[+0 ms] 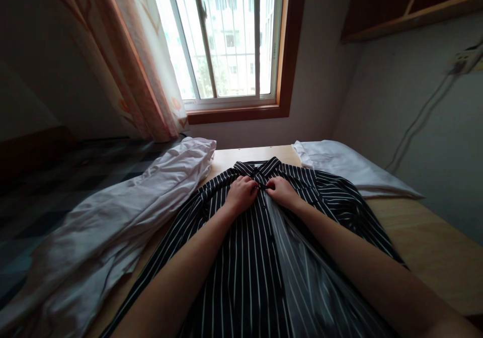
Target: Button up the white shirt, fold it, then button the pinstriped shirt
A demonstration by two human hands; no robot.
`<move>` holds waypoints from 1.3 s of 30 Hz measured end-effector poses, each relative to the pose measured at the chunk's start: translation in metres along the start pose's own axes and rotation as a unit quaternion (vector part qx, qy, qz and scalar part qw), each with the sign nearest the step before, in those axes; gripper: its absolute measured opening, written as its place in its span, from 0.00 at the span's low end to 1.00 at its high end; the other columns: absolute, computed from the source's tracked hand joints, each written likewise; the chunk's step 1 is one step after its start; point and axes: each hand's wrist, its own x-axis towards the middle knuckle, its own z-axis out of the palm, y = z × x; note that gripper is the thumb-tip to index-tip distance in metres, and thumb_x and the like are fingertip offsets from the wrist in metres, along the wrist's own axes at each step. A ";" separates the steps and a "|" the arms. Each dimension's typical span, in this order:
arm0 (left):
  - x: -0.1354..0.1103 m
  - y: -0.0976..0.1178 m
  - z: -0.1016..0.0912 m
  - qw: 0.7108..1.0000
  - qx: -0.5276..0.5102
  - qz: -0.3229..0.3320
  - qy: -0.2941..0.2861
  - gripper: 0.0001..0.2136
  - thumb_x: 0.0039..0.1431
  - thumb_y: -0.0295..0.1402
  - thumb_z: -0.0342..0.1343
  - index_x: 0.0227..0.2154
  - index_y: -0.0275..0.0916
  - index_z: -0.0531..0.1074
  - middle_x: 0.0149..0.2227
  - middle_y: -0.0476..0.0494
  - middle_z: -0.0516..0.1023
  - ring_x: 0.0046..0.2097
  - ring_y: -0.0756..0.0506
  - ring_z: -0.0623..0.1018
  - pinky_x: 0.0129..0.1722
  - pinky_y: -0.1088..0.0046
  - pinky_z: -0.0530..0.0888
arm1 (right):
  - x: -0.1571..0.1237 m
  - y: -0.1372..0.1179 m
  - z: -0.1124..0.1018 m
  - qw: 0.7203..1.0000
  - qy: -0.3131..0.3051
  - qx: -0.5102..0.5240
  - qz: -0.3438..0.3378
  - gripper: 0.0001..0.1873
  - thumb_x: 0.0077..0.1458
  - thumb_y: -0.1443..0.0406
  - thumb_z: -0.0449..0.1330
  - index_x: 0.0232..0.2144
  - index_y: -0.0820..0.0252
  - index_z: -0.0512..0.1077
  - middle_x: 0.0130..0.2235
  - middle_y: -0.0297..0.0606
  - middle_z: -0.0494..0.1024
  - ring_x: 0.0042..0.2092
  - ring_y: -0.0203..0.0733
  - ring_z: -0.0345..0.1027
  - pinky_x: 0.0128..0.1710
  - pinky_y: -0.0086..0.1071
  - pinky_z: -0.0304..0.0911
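A black shirt with thin white stripes (241, 257) lies spread front-up on a wooden table (426, 247), collar toward the window. My left hand (241, 193) and my right hand (281, 191) meet just below the collar. Each pinches one edge of the shirt's front opening, fingers curled onto the cloth. Whatever small thing sits between the fingertips is too small to make out. Lower down, the right side of the opening is folded back, showing the paler inside.
A crumpled white garment (113, 232) lies along the table's left side. A folded white cloth (347, 164) rests at the far right. Beyond are a window (222, 36) with a patterned curtain (139, 61), and a wall socket with cables (462, 61) at right.
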 end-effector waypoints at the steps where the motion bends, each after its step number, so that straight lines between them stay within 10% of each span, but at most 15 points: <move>1: 0.000 0.000 0.000 1.000 -0.009 -0.002 0.001 0.09 0.62 0.33 0.54 0.39 0.41 0.79 0.42 0.42 0.78 0.47 0.40 0.73 0.50 0.62 0.70 | 0.000 0.001 -0.001 1.000 0.001 0.010 -0.003 0.09 0.53 0.70 0.61 0.36 0.63 0.79 0.40 0.43 0.80 0.45 0.43 0.73 0.48 0.31 0.64; 26: 0.004 -0.001 0.008 0.997 -0.063 -0.044 0.024 0.04 0.60 0.34 0.59 0.33 0.39 0.74 0.40 0.43 0.76 0.45 0.41 0.74 0.48 0.64 0.69 | 0.008 0.019 0.007 0.979 -0.017 0.201 0.012 0.12 0.52 0.71 0.59 0.38 0.62 0.80 0.40 0.40 0.82 0.44 0.43 0.75 0.48 0.34 0.66; 39: 0.003 -0.003 0.014 0.999 -0.019 -0.045 0.008 0.07 0.60 0.37 0.58 0.35 0.39 0.75 0.42 0.42 0.75 0.48 0.39 0.71 0.48 0.63 0.67 | -0.001 0.000 0.002 0.999 -0.006 0.042 0.022 0.10 0.55 0.62 0.61 0.37 0.57 0.80 0.41 0.39 0.82 0.44 0.46 0.75 0.41 0.33 0.64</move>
